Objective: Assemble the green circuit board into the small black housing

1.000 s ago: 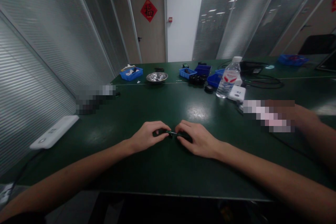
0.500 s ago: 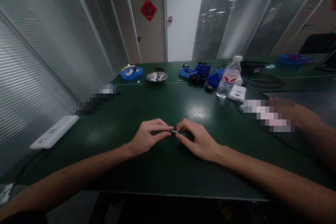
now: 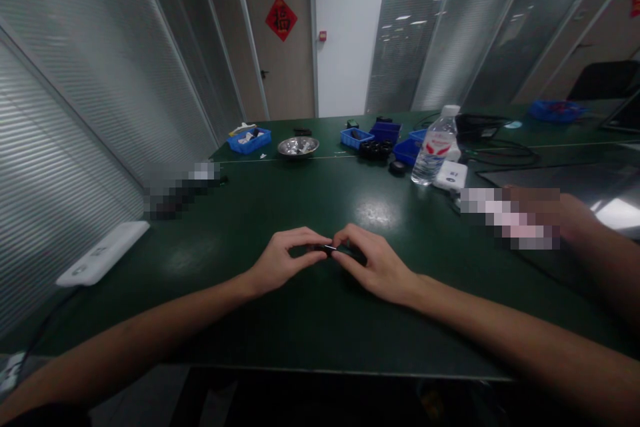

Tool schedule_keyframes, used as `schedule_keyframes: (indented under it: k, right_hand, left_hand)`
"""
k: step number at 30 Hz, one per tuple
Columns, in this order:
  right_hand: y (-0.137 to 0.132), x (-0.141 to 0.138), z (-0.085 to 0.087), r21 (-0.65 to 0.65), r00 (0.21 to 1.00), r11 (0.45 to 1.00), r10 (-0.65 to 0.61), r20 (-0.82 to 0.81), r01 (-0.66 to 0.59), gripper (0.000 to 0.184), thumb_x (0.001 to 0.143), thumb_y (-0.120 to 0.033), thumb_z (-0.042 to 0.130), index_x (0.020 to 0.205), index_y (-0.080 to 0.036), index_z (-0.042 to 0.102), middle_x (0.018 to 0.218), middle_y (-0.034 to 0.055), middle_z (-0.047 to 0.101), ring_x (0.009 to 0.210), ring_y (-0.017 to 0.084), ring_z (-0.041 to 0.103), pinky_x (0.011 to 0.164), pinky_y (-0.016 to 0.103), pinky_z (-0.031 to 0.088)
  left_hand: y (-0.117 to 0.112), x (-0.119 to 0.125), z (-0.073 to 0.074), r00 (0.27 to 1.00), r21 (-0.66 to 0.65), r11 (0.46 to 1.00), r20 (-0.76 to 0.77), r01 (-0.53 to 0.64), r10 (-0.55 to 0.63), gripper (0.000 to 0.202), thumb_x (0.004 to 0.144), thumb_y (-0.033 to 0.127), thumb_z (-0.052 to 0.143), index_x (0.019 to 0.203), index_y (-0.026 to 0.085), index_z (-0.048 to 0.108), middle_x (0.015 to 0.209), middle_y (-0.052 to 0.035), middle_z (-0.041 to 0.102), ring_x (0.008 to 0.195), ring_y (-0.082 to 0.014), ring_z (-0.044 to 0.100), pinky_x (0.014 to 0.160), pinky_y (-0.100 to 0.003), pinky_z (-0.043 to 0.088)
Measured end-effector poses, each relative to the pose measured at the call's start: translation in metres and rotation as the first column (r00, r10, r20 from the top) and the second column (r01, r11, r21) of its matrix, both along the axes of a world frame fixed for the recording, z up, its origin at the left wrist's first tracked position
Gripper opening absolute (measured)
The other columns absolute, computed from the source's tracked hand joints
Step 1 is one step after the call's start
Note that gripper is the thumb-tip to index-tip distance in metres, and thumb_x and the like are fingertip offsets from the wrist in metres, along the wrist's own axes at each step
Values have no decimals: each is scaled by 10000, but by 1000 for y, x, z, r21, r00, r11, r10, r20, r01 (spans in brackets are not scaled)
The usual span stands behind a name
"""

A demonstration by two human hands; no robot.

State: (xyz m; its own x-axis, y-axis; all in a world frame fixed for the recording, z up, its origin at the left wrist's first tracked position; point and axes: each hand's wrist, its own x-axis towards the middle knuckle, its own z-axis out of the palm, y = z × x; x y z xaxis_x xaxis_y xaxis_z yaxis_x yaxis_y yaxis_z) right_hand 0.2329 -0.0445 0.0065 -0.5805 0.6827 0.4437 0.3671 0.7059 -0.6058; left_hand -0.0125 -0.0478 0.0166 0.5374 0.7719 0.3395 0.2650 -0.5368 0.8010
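Observation:
A small black piece with a shiny silver strip (image 3: 329,249) is pinched between the fingertips of both hands, just above the dark green table (image 3: 300,203). My left hand (image 3: 280,260) grips its left end with thumb and forefinger. From the right, my right hand (image 3: 377,263) closes thumb and fingers on the other end, and a dark part shows inside that curl. Most of the piece is covered by fingers, so its kind cannot be made out.
A water bottle (image 3: 435,150) stands to the right near a white box (image 3: 451,175). Behind are blue bins (image 3: 356,139) and a metal bowl (image 3: 298,147). At left lies a white power strip (image 3: 103,253). Another person's arm (image 3: 595,233) reaches in at right beside a dark, glossy panel (image 3: 565,180).
My fingertips have shifted slightly, and the black piece looks turned and flatter between them. At right, the dark panel now shows a bright reflection. The view has drifted a little.

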Motion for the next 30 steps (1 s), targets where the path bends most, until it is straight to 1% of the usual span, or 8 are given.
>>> schedule_keyframes:
  k: [5,11,15,18,20,23,27,30]
  right_hand:
    - [4,3,1,19,999,1000,-5,54,4,128,1002,-296,573,1095,-213,602,1022,46,651,871,167,599,760,309,461]
    - [6,4,1,10,993,1000,-16,120,14,125,1000,-299,573,1095,-220,597,1021,45,658,873,171,607,756,306,464]
    - [7,3,-1,21,991,999,-28,133,25,124,996,-287,581,1102,-224,589,1021,38,653,866,169,605,758,307,461]
    - [9,4,-3,45,983,998,-48,179,40,130,995,-297,579,1105,-226,583,1031,37,648,865,173,609,754,309,464]
    - [11,5,-4,75,970,996,-65,236,49,134,995,-299,574,1108,-226,582,1050,41,646,870,178,616,753,314,464]
    - [15,9,-5,114,949,991,-102,297,70,137,989,-292,574,1106,-220,584,1056,48,647,857,182,620,745,320,460]
    - [20,12,-4,109,948,989,-126,292,98,126,984,-283,577,1089,-213,589,1028,47,644,818,172,609,729,320,452]
    - [20,11,-4,111,948,988,-131,289,103,128,983,-290,581,1085,-214,588,1017,43,643,804,169,605,718,318,448]
  left_hand:
    - [1,1,1,1000,-17,1000,-27,-2,1,258,1005,251,596,1214,216,742,1181,-79,719,1103,-214,665,984,-365,521]
    - [4,1,-3,996,-23,1000,-85,-4,2,272,1015,265,567,1220,215,739,1166,-77,729,1073,-216,674,957,-357,530]
    - [5,0,-6,995,3,1000,-100,-16,16,281,1022,252,547,1227,219,736,1162,-72,732,1069,-212,673,951,-342,525]
    - [9,-1,-9,991,26,999,-127,-27,31,278,1019,247,555,1232,224,733,1165,-71,732,1071,-214,673,952,-349,522]
    - [12,-4,-10,984,52,997,-171,-48,56,282,1015,248,567,1248,233,724,1178,-68,730,1080,-217,670,962,-362,516]
    - [20,-11,-11,961,125,989,-256,-79,109,287,1010,243,576,1261,257,714,1190,-56,729,1107,-224,655,985,-388,502]
    - [29,-18,-16,931,192,976,-326,-106,165,297,1017,253,564,1280,284,698,1218,-47,720,1150,-230,635,1016,-426,484]
    - [32,-21,-21,909,231,964,-359,-134,212,310,1012,243,567,1293,294,686,1291,-47,694,1252,-250,581,1069,-482,444]
